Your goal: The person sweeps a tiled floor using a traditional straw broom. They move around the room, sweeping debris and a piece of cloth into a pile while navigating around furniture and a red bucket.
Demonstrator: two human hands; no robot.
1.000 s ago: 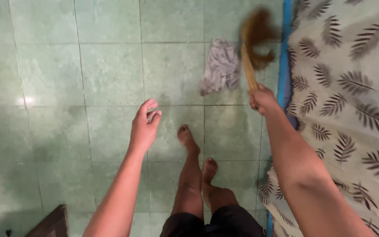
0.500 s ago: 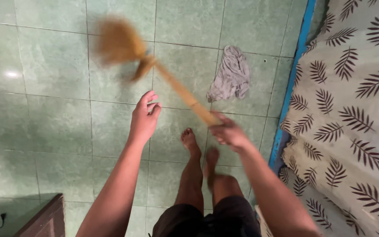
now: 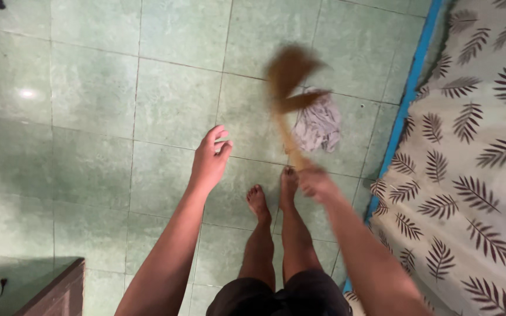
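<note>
One grass broom clenched at its handle end in the right hand, long axis running up and away from the grip, blurred bristle head over a grey rag, left hand empty with fingers spread, blue mattress edge close right of the grip, open green tile floor to its left.

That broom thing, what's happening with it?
A person is standing barefoot on a green tiled floor, looking down. Their right hand grips a short straw broom, which is blurred from swinging. Its bristles are over a crumpled grey cloth on the floor. The left hand is open and holds nothing. A leaf-patterned bedsheet lies at the right.
</note>
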